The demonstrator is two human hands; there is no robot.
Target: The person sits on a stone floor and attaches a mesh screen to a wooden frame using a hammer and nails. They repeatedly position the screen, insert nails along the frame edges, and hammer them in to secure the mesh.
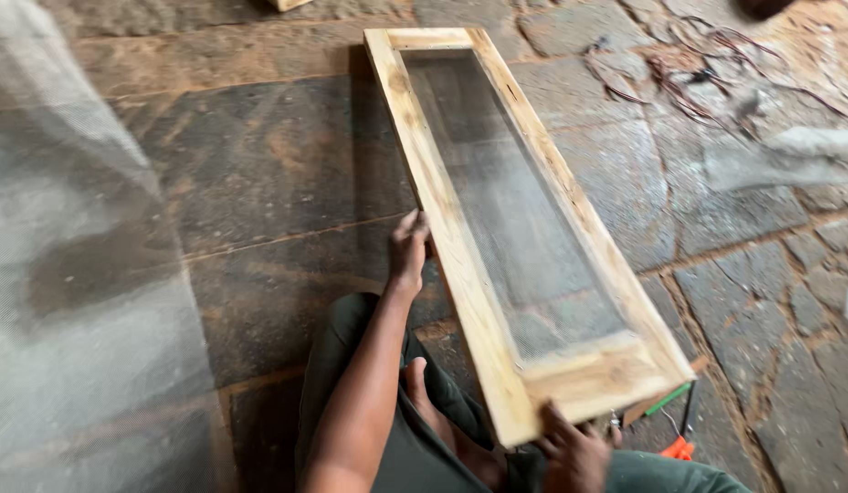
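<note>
Both hands grip wooden mesh frame (497, 228): left hand (407, 256) closed on long side, right hand (574, 456) on near end, lifting/repositioning; next needs steady level hold

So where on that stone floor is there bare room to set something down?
Bare dark slabs lie between the mesh sheet and the wooden frame. Right of the frame, the paving is free up to the tangled wires. By the right hand, small tools crowd it.

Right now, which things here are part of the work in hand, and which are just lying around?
In hand:
wooden frame with mesh panel
left hand on its long rail
right hand at its near end

Lying about:
loose mesh sheet
tangled wires
orange tool
</note>
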